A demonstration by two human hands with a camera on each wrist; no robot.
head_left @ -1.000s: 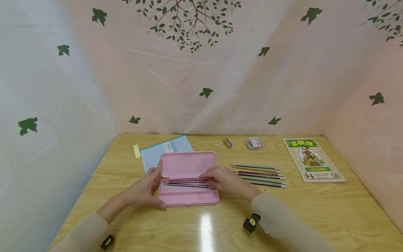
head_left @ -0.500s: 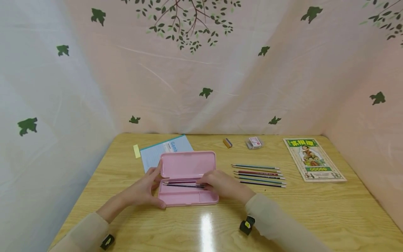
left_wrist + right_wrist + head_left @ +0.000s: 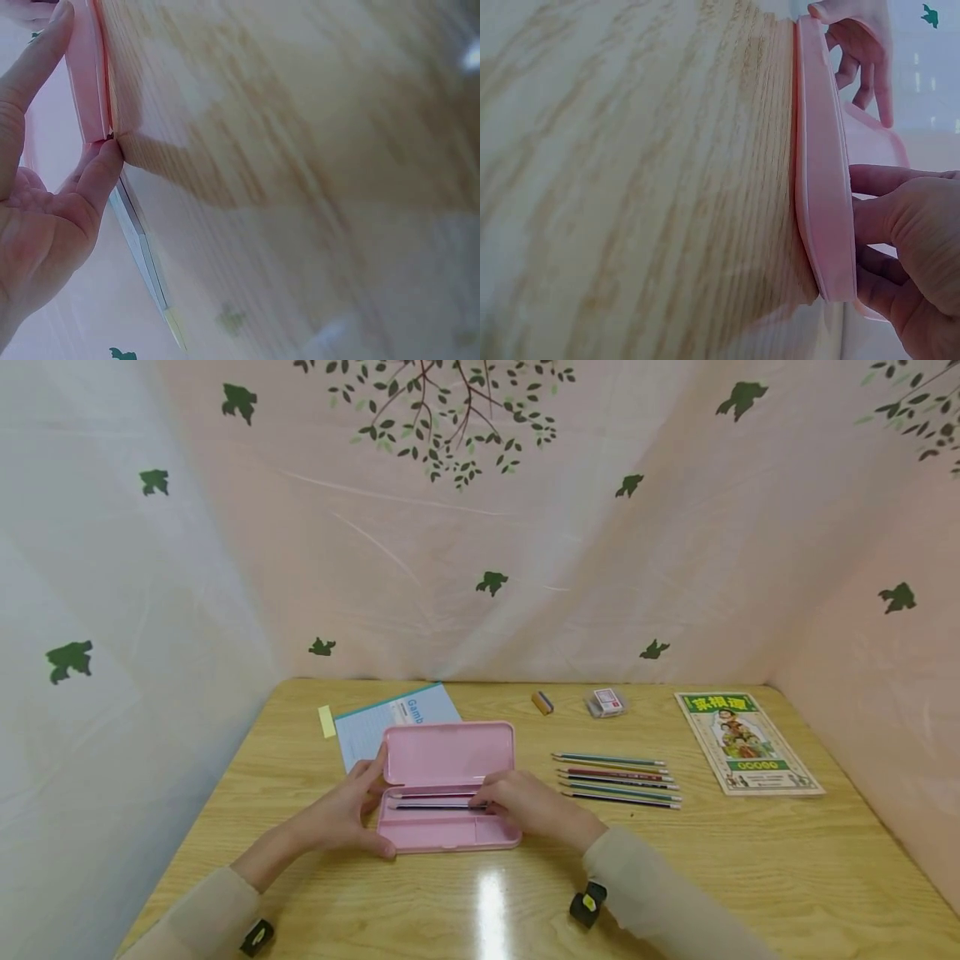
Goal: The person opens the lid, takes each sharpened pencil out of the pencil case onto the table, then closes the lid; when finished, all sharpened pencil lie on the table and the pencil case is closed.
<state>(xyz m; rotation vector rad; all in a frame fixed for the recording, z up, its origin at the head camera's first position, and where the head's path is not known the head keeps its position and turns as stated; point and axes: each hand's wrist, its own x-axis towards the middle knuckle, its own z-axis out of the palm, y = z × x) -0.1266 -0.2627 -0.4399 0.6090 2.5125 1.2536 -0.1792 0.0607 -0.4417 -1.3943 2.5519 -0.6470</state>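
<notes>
A pink pencil case (image 3: 427, 833) lies with its lid raised on the table. My left hand (image 3: 352, 810) holds its left end, with the thumb (image 3: 37, 60) at the front corner and fingers behind by the hinge. Inside the long compartment lie dark pencils (image 3: 431, 807), points to the left. My right hand (image 3: 528, 806) reaches over the right end and pinches the front pencil near its tail; the fingertips dip into the case. In the right wrist view, the wall of the case hides those fingertips and the pencils.
To the right lie several pencils (image 3: 618, 781) in a row. A blue notebook (image 3: 360, 735) is partly behind the lid, beside a yellow sticky strip (image 3: 326, 721). At the back are an eraser-like block (image 3: 542, 702) and a small clear box (image 3: 605, 702). A printed booklet (image 3: 746, 743) lies far right.
My right hand has moved left and further into the case. The front pencil has shifted slightly towards the case's front and lies more level. My left hand has stayed in place.
</notes>
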